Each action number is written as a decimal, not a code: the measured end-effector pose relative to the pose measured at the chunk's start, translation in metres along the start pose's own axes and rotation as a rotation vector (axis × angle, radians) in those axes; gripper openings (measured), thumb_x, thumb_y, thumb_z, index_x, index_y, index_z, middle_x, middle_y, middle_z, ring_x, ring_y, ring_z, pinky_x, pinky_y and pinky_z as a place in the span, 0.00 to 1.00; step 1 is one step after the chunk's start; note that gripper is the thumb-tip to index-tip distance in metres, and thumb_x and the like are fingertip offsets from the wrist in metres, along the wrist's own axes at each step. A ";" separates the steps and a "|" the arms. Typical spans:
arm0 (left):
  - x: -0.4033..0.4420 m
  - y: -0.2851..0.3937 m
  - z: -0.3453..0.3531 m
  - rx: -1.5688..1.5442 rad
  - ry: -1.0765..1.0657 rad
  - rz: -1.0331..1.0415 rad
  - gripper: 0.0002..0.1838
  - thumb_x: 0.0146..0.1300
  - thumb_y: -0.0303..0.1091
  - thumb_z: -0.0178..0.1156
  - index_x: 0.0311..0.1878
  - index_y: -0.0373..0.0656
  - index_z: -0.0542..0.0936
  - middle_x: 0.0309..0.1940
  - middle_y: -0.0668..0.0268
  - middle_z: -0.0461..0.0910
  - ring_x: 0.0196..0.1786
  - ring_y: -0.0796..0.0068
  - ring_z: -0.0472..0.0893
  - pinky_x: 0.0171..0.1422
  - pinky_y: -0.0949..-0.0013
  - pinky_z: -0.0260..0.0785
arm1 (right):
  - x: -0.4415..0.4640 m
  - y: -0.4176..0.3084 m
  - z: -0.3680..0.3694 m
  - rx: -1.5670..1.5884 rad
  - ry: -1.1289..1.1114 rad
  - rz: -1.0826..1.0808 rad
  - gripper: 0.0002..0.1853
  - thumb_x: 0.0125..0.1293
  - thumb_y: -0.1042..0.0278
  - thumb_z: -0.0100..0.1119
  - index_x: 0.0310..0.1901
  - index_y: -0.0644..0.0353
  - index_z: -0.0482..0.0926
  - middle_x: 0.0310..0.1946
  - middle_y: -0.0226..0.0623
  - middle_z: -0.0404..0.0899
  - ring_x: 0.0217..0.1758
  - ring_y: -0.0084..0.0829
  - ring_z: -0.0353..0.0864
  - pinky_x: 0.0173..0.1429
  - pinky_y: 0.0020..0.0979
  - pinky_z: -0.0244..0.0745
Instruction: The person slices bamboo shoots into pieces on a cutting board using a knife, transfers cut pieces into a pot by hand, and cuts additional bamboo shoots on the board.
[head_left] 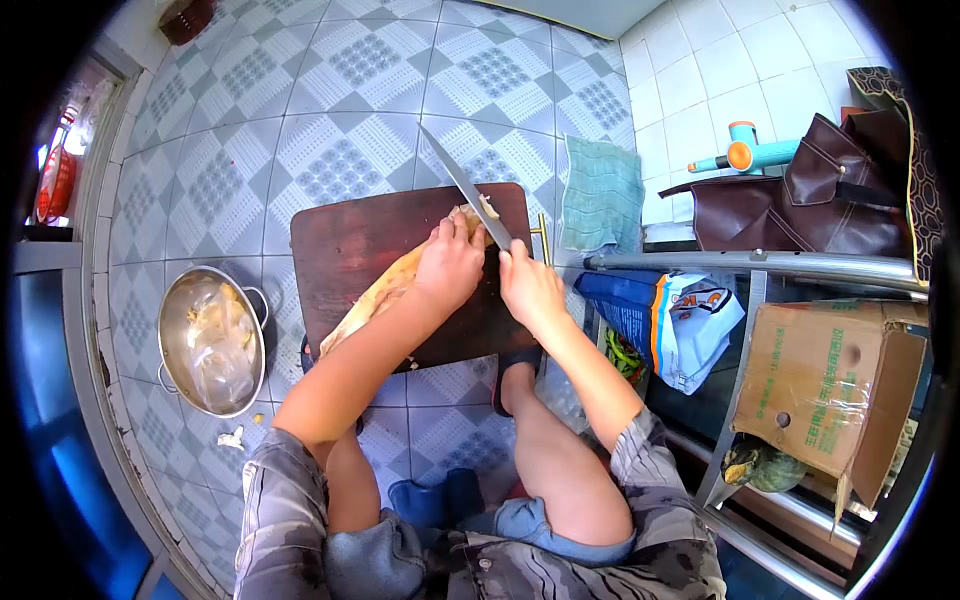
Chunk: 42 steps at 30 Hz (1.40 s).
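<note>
My right hand [531, 285] is closed around the handle of a long kitchen knife [455, 172]. The blade points up and to the left and crosses the far end of a long, pale-yellow piece of food [375, 298], whose kind I cannot make out. My left hand [452, 262] presses that piece down just left of the blade, fingers bent over it. Under it lies a dark wooden cutting board [455, 335] with rounded corners. A small pale end of the food shows on the blade's far side. My left forearm hides the near end of the piece.
At left, a metal pot [166, 345] holds pale scraps and a plastic bag; white bits [231, 437] lie nearby on the tiles. A teal mat [600, 195], a blue-white bag [690, 335], a metal rack [765, 262] and a cardboard box [810, 385] stand at right.
</note>
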<state>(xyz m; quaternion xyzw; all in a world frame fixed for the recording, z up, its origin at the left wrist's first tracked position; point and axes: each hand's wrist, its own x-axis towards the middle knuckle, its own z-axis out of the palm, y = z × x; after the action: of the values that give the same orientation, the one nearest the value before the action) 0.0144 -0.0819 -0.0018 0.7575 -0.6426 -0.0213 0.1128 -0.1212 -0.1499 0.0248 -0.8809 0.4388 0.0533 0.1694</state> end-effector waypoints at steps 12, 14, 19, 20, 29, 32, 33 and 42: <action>-0.005 -0.001 0.010 -0.020 0.027 -0.004 0.33 0.43 0.40 0.66 0.56 0.39 0.75 0.55 0.43 0.69 0.57 0.53 0.71 0.63 0.62 0.64 | -0.028 0.035 -0.004 0.516 -0.063 0.144 0.17 0.72 0.53 0.36 0.38 0.60 0.66 0.25 0.61 0.75 0.34 0.65 0.73 0.37 0.59 0.64; -0.006 -0.003 0.012 -0.033 0.021 -0.006 0.32 0.44 0.40 0.65 0.56 0.39 0.75 0.55 0.44 0.69 0.57 0.53 0.71 0.63 0.62 0.64 | -0.030 0.030 -0.008 0.535 -0.070 0.149 0.17 0.72 0.53 0.36 0.39 0.59 0.66 0.25 0.60 0.75 0.34 0.66 0.73 0.37 0.59 0.64; -0.005 -0.001 0.012 -0.002 0.093 -0.004 0.30 0.40 0.37 0.65 0.50 0.35 0.77 0.53 0.45 0.71 0.56 0.52 0.71 0.62 0.61 0.65 | -0.045 0.008 -0.013 0.152 -0.051 0.026 0.16 0.72 0.52 0.37 0.40 0.58 0.63 0.21 0.57 0.76 0.28 0.61 0.76 0.32 0.57 0.69; -0.005 -0.001 0.011 -0.001 0.093 -0.003 0.30 0.40 0.37 0.65 0.50 0.35 0.77 0.53 0.45 0.71 0.56 0.52 0.71 0.62 0.61 0.65 | -0.047 0.009 -0.007 0.089 -0.007 -0.014 0.16 0.71 0.52 0.39 0.40 0.58 0.63 0.20 0.54 0.77 0.24 0.58 0.78 0.29 0.56 0.71; -0.005 -0.006 0.000 -0.191 0.112 0.052 0.23 0.44 0.35 0.63 0.44 0.31 0.79 0.47 0.45 0.75 0.52 0.53 0.74 0.58 0.62 0.69 | 0.001 -0.015 0.004 0.013 0.048 -0.116 0.16 0.69 0.54 0.44 0.38 0.62 0.64 0.17 0.52 0.77 0.22 0.52 0.80 0.26 0.50 0.75; -0.005 -0.007 0.010 -0.211 0.213 0.035 0.19 0.38 0.31 0.64 0.39 0.36 0.80 0.46 0.50 0.76 0.51 0.54 0.75 0.58 0.63 0.69 | 0.005 -0.015 0.005 -0.022 0.071 -0.145 0.16 0.69 0.54 0.45 0.39 0.62 0.65 0.17 0.51 0.77 0.22 0.51 0.80 0.26 0.49 0.75; -0.004 -0.006 0.007 -0.206 0.221 0.040 0.19 0.38 0.31 0.64 0.39 0.36 0.80 0.46 0.50 0.76 0.51 0.54 0.75 0.58 0.63 0.69 | 0.000 -0.012 0.003 -0.022 0.082 -0.147 0.16 0.69 0.54 0.45 0.39 0.62 0.65 0.17 0.51 0.77 0.22 0.51 0.80 0.26 0.49 0.75; -0.005 -0.005 0.005 -0.114 0.029 0.041 0.27 0.42 0.38 0.67 0.46 0.34 0.78 0.50 0.44 0.73 0.53 0.53 0.75 0.57 0.60 0.70 | -0.018 -0.001 0.010 -0.026 0.108 -0.078 0.13 0.69 0.57 0.44 0.38 0.59 0.65 0.18 0.50 0.78 0.22 0.52 0.80 0.26 0.51 0.74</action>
<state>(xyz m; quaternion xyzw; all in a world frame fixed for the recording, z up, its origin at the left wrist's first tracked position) 0.0172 -0.0773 -0.0079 0.7369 -0.6539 -0.0444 0.1654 -0.1309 -0.1329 0.0200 -0.9009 0.4121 0.0049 0.1358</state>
